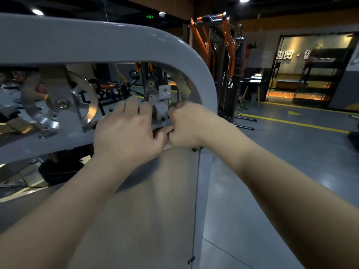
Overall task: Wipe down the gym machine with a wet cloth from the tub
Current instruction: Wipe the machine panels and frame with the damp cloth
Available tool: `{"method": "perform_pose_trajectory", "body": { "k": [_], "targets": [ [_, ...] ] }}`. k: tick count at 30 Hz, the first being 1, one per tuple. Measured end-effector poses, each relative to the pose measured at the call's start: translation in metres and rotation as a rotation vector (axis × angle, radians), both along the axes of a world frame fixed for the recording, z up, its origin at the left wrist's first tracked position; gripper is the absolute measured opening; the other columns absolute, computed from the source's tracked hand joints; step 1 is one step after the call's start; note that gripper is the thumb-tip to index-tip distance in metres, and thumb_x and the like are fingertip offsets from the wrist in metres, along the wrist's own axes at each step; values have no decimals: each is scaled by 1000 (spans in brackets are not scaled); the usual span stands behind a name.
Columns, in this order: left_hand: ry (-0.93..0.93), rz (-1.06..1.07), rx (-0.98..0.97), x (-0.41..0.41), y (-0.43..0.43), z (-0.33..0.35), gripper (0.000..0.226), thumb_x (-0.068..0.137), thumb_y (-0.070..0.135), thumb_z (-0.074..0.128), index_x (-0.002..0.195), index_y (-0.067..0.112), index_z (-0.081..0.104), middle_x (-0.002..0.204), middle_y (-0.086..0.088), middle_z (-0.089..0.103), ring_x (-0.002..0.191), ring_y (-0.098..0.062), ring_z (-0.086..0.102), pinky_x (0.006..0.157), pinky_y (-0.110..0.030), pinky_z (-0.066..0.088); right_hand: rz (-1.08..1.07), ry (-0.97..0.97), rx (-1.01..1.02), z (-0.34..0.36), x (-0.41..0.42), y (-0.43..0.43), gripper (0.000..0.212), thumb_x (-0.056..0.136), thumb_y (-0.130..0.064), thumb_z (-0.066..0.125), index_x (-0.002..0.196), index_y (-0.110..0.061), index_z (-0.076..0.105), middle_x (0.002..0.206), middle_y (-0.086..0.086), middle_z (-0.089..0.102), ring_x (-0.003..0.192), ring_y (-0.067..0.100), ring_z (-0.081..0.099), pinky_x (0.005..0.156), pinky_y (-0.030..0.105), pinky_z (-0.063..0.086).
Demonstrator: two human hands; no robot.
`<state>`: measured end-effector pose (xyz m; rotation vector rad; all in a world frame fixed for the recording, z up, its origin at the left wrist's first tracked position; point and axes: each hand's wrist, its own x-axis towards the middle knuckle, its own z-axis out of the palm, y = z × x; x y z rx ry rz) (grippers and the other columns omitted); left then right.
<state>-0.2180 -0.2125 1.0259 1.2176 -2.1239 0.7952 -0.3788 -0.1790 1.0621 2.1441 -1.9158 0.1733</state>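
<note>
narrow opening under grey frame arch [116, 41], pulley [64, 102] left, bracket [162, 102] seemingly mid-gap

Under the arched machine frame [116, 41], the left hand [128, 131] and right hand [186, 127] meet at a bracket [162, 101]. A pulley [62, 102] sits left; a rack [213, 35] stands behind, right.

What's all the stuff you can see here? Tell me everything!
frame: one, grey, curving across the top
pulley: one, silver, left, under the frame
bracket: one, grey, centre, above the hands
cloth: one, brown, a sliver between the hands
panel: one, grey, below the hands
orange machine: one, orange, far behind
floor lines: several, yellow, right
left hand: fingers straight, on the bracket
right hand: curled, seems to pinch the cloth
</note>
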Motion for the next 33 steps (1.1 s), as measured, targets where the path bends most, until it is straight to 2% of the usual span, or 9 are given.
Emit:
{"method": "perform_pose_trajectory", "body": {
  "k": [5, 8, 10, 15, 19, 22, 27, 30, 33],
  "targets": [
    [-9, 7, -37, 1, 0, -4, 56, 73, 52, 50, 103, 6, 57, 98, -14, 53, 89, -35, 55, 57, -33, 31, 84, -69, -11, -4, -17, 11, 18, 87, -27, 53, 98, -17, 44, 108, 8, 56, 106, 29, 54, 82, 32, 43],
    [-18, 21, -39, -1, -1, -3, 59, 73, 54, 49, 106, 5, 58, 98, -16, 53, 89, -37, 54, 57, -34, 32, 144, 47, -137, -17, -33, 24, 46, 86, -26, 37, 125, -10, 56, 128, 9, 61, 120, 29, 50, 101, 35, 44],
    [-37, 28, -44, -3, -1, -3, 59, 74, 53, 49, 107, 5, 58, 99, -16, 53, 90, -38, 54, 58, -34, 31, 117, 156, -205, -17, -32, 23, 54, 81, -23, 27, 125, -10, 57, 121, 8, 64, 114, 29, 47, 96, 33, 41],
    [-64, 40, -59, -2, -1, -4, 57, 78, 53, 50, 109, 6, 54, 100, -17, 51, 91, -39, 53, 60, -35, 27, 70, 127, -121, -6, -15, -5, 30, 94, -8, 40, 121, -8, 54, 120, 12, 56, 112, 31, 50, 106, 38, 39],
    [-71, 56, -47, -4, 1, -3, 60, 76, 56, 44, 109, 7, 54, 100, -16, 51, 90, -37, 53, 59, -34, 26, 79, -53, -121, 0, -21, -1, 38, 94, -3, 51, 131, -7, 43, 136, 16, 41, 105, 32, 58, 79, 33, 42],
    [-60, 63, -42, -3, 0, -3, 59, 76, 57, 45, 109, 9, 54, 101, -15, 51, 92, -36, 53, 59, -34, 29, 156, 0, -159, -8, -25, 12, 26, 87, -12, 55, 113, -13, 52, 122, 10, 49, 102, 29, 59, 77, 34, 48],
    [-62, 56, -57, -2, -2, -4, 57, 77, 54, 47, 107, 6, 54, 99, -16, 51, 90, -37, 53, 58, -33, 29, 80, 34, -48, -7, -12, 6, 56, 82, -38, 57, 130, -10, 49, 131, 11, 52, 124, 29, 51, 99, 39, 50],
    [-79, 45, -64, -1, -2, -6, 56, 77, 51, 49, 107, 5, 56, 100, -17, 52, 89, -37, 52, 58, -34, 26, 4, 135, 82, 9, -1, -10, 43, 84, -46, 57, 114, -15, 57, 110, 4, 61, 97, 24, 60, 81, 36, 56],
    [-91, 51, -52, 0, -4, -6, 54, 77, 50, 50, 107, 6, 56, 100, -16, 52, 89, -36, 51, 57, -34, 25, -1, 204, 175, 18, 5, -18, 21, 88, -37, 59, 95, -18, 58, 85, 1, 58, 71, 16, 53, 58, 27, 44]
  ]
}}
